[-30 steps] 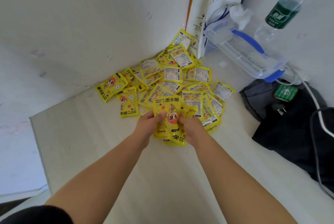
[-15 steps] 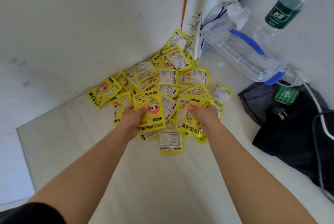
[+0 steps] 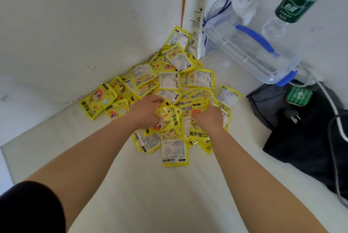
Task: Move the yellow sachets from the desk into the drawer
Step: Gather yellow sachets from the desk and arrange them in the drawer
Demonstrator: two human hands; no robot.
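Yellow sachets (image 3: 170,82) lie heaped on the desk (image 3: 150,195), hands (image 3: 146,110) (image 3: 208,118) gripping some.

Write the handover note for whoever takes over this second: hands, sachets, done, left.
Hands: the left hand grips a crumpled sachet at the pile's near side. The right hand has its fingers curled round yellow sachets in the pile.
Things: the pile lies on the desk, in the wall corner. The drawer is out of view.
Done: nothing that shows.
Left: carry every sachet to the drawer.
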